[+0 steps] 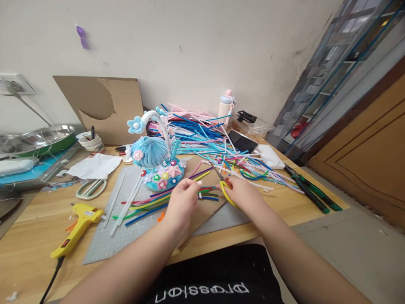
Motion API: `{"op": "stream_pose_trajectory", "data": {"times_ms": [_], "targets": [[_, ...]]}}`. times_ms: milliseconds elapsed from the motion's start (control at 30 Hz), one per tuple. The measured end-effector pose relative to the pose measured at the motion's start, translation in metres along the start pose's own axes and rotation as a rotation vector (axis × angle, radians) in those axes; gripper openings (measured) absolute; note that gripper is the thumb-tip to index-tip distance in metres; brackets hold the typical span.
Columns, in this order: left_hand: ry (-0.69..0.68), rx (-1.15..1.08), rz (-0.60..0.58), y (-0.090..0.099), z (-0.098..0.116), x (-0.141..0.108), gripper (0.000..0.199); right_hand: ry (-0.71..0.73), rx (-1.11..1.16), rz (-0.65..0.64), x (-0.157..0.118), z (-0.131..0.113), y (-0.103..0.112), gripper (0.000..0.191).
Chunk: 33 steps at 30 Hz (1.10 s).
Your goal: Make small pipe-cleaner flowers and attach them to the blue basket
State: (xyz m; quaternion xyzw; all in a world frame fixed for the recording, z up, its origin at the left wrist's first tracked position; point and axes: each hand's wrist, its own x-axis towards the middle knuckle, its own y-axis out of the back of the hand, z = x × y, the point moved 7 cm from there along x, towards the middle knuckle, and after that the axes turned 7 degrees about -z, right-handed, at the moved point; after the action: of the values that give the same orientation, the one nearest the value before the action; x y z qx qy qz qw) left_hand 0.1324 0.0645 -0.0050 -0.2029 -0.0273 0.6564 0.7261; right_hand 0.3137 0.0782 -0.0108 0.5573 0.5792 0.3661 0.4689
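Left hand [182, 200]: grip pinched, thumb against finger, on a small white piece [199, 183] that just clears the fingertips; too small to give it a long axis. Right hand [243, 194]: grip wrapped round the yellow loops of the scissors [225, 193]; whether the blades stand apart or together, cannot tell. Both hands are above the near middle of the worktop [38, 207], near each other but not touching. Pinching at the edge probably leaves the white piece exposed, and holding the scissors by the loops presumably keeps the fingers off the blades. Scissors point away from the person and somewhat left; long axis runs diagonally, near right to far left, blades beyond the hand. Beneath the hands, a brown board [202, 215] overlaps a grey mat [98, 245], likely there to protect the wood. Coloured stems [147, 214] lie roughly side by side to the left, perhaps for easy picking; an orange piece [161, 217] sits just beside them. Behind them, a blue fuzzy figure [150, 152] stands on a flower-covered base. Farther out: a heap of loose stems [196, 131] toward the wall, and at left a yellow glue gun [77, 228] on its side, nozzle toward the clear sticks [126, 207]
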Motion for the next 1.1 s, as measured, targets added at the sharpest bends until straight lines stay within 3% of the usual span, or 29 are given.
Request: {"op": "stream_pose_trajectory", "data": {"times_ms": [67,200,300,367,467,600,833,1100], "targets": [[-0.005,0.081,-0.083,0.018,0.007,-0.014,0.022,0.016,-0.027,0.022,0.01,0.005,0.003,0.029],[0.051,0.476,-0.161,0.08,0.012,-0.045,0.019,0.082,-0.025,0.067,0.017,0.005,-0.002,0.026],[0.014,1.066,-0.078,0.13,0.023,-0.065,0.013,0.155,0.046,0.219,0.014,0.003,-0.004,0.021],[0.002,1.454,-0.076,0.147,0.027,-0.076,0.01,0.22,0.146,0.372,0.009,0.005,-0.003,0.017],[0.058,1.859,-0.168,0.152,0.022,-0.085,0.021,0.294,0.275,0.522,0.005,0.013,-0.004,0.013],[0.086,2.083,-0.31,0.141,0.015,-0.086,0.025,0.315,0.369,0.601,0.004,0.022,-0.004,0.01],[0.104,2.029,-0.375,0.139,0.017,-0.085,0.022,0.311,0.418,0.61,0.003,0.024,-0.003,0.01],[0.044,1.969,-0.228,0.154,0.01,-0.079,0.028,0.298,0.439,0.601,0.004,0.026,-0.004,0.01]]}}
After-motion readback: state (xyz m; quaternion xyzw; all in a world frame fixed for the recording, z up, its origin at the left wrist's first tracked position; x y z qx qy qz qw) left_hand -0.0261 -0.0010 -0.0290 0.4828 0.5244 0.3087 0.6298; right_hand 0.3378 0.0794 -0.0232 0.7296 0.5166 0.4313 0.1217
